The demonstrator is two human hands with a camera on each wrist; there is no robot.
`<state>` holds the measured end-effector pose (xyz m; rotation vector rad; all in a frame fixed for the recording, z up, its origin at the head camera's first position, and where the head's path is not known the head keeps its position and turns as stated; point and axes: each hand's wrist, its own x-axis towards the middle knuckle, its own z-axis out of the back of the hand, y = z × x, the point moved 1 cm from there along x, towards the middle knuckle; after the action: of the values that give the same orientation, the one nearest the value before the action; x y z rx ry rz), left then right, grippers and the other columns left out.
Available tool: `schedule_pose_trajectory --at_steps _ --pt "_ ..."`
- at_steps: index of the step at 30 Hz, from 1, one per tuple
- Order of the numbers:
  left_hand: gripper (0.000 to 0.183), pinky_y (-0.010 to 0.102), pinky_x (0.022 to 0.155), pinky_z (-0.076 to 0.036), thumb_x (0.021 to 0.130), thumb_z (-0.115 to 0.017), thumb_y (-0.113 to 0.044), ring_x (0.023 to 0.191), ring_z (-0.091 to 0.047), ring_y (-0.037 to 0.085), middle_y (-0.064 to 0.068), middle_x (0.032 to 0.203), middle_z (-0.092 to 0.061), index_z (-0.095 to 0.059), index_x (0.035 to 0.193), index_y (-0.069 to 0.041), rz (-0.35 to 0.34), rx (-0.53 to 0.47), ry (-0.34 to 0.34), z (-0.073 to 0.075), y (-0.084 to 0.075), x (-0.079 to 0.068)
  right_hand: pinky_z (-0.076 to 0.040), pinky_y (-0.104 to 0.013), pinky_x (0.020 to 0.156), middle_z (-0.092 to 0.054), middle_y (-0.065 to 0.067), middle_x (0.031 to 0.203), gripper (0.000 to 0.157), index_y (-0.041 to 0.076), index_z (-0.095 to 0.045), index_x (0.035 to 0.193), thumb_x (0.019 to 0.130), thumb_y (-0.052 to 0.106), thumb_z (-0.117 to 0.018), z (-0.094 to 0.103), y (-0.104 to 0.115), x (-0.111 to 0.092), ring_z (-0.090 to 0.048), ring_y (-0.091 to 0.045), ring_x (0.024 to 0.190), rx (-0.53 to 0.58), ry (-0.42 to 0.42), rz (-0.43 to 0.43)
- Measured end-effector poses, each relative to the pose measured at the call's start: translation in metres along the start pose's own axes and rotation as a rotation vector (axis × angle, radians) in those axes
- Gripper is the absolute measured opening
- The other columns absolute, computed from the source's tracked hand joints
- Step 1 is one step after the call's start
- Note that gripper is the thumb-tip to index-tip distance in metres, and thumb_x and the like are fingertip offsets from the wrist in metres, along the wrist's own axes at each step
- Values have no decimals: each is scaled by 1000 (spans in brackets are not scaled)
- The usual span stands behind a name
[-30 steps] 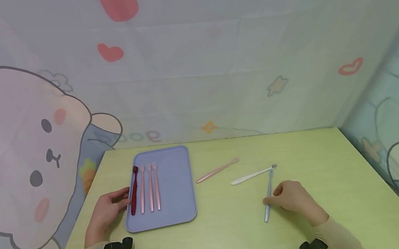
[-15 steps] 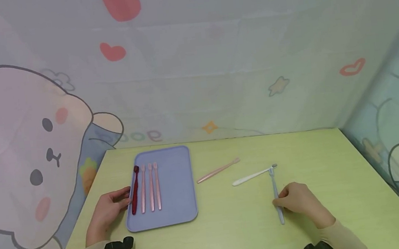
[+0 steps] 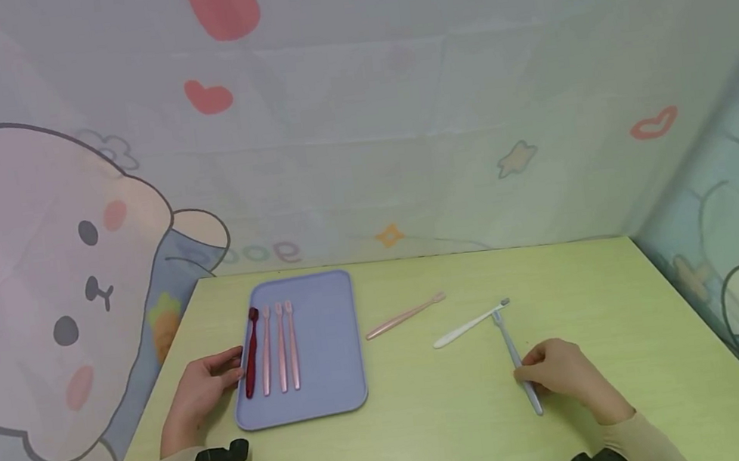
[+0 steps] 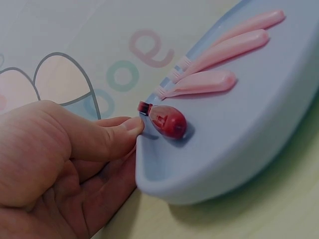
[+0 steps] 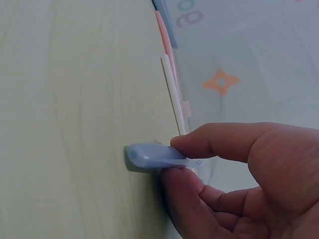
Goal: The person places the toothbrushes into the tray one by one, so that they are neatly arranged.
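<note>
My right hand (image 3: 553,373) pinches the handle of a blue toothbrush (image 3: 512,351) between thumb and finger, low over the table. In the right wrist view its handle end (image 5: 149,155) sticks out past the fingertips. The brush's head lies close to a white toothbrush (image 3: 466,327). My left hand (image 3: 202,392) grips the left rim of a lavender-blue tray (image 3: 330,341), thumb at the rim and fingers outside it. On the tray a dark red toothbrush (image 3: 251,358) lies nearest that hand, beside three pink toothbrushes (image 3: 282,354) in a row, all heads to the back.
Another pink toothbrush (image 3: 403,316) lies slanted on the yellow-green table (image 3: 427,437), right of the tray. A printed cloth backdrop (image 3: 411,119) rises along the table's back edge and sides. Each wrist bears a small black camera.
My right hand has drawn the blue toothbrush a little right and turned it, so its handle end now points nearer right. The white toothbrush has shifted slightly. My left hand stays at the tray.
</note>
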<state>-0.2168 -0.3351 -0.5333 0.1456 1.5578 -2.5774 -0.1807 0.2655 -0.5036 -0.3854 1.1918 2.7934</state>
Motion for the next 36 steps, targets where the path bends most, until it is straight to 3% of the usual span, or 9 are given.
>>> schedule_pose_trajectory --at_steps 12,23,28,36 --pt "49 22 86 -60 102 -69 -1 114 -68 17 28 138 -66 -58 149 6 -4 -26 2 3 2 0 -61 -33 65 -75 -4 86 30 -5 -73 109 93 19 -82 2 2 10 -70 -18 74 118 26 28" --pt "49 19 85 -59 102 -69 -2 110 -67 11 27 137 -67 -58 149 6 -10 -22 0 3 5 0 -65 -37 79 -74 -17 111 43 -12 -64 129 101 18 -75 -14 13 21 -72 -21 94 435 129 26" --pt "49 20 85 -60 102 -69 -2 113 -68 16 28 139 -66 -58 149 6 -13 -12 2 3 4 0 -64 -37 85 -72 -19 117 48 -16 -58 136 103 17 -72 -19 18 25 -72 -21 98 523 183 69" --pt "48 21 86 -60 102 -69 -2 118 -68 23 27 140 -66 -59 149 5 -13 0 1 1 2 0 -63 -38 90 -71 -18 117 53 -18 -55 139 102 17 -73 -29 29 31 -71 -20 101 563 250 117"
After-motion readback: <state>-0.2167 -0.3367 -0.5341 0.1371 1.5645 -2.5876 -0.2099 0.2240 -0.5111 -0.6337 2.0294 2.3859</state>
